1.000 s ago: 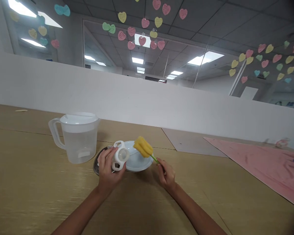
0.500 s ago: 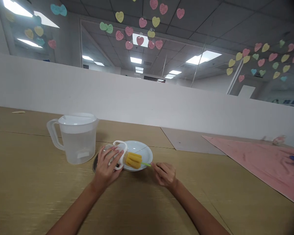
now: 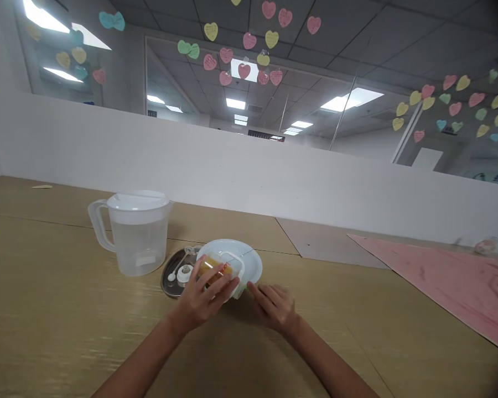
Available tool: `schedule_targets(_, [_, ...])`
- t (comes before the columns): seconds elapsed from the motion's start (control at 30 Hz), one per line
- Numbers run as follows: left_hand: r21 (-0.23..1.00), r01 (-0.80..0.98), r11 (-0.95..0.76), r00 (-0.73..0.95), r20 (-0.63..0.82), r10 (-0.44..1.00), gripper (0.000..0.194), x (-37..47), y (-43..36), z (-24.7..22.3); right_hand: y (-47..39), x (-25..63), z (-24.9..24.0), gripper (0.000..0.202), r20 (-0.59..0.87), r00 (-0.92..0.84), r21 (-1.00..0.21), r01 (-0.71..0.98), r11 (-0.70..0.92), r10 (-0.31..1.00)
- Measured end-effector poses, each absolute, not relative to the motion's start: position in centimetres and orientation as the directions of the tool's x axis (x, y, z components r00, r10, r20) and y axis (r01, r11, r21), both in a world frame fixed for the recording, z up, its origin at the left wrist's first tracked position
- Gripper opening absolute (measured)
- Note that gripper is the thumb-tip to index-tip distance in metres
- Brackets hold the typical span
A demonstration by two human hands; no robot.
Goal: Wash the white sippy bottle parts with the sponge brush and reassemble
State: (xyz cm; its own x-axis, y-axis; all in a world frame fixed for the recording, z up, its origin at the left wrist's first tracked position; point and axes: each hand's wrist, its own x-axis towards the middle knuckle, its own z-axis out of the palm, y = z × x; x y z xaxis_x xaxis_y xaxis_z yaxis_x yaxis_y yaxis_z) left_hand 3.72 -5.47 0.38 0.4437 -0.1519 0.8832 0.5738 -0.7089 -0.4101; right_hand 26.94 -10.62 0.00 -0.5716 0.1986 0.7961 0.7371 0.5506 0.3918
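Note:
My left hand is closed around a clear baby bottle with a white handle frame and red print, tilted on its side over a pale plate. Yellow sponge shows through the bottle's wall, so the brush head is inside it. Pinched in my right hand is the green handle of this sponge bottle brush, mostly hidden by my fingers near the bottle's mouth. Left of the plate, a dark metal tray holds a white ring cap and a thin straw-like part with a small white end.
A lidded translucent pitcher stands behind the tray to the left. On the right a pink mat covers part of the brown table. A low white wall runs along the back.
My left hand has moved right with the bottle, over the brush's yellow sponge, which now sits inside. The tray's small parts have come into view. My right hand has barely moved.

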Motion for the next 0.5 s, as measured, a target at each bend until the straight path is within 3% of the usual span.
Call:
schedule_targets(0.07, [-0.435,0.613,-0.66,0.449,0.879,-0.162,0.037,3.7,-5.4,0.6,-10.4,27.1,0.0,0.041,0.804,-0.554,0.372,0.751,0.546,0.214])
schedule_targets(0.2, [-0.331,0.72,-0.61,0.402,0.915,-0.022,0.041,2.8,-4.4,0.9,-9.6,28.5,-0.2,0.041,0.812,-0.541,0.38,0.775,0.505,0.22])
schedule_targets(0.3, [-0.279,0.761,-0.586,0.388,0.919,0.067,0.045,1.9,-3.6,0.9,-8.9,29.5,-0.9,0.038,0.841,-0.483,0.309,0.8,0.514,0.246])
schedule_targets(0.37, [-0.245,0.793,-0.557,0.359,0.928,0.103,0.047,1.4,-3.2,0.9,-8.5,30.0,-1.4,0.034,0.884,-0.358,0.165,0.841,0.516,0.302])
schedule_targets(0.5, [-0.109,0.813,-0.572,0.248,0.953,0.172,0.047,0.8,-3.0,1.0,-7.4,31.0,-2.3,0.029,0.902,0.082,-0.257,0.891,0.375,0.424])
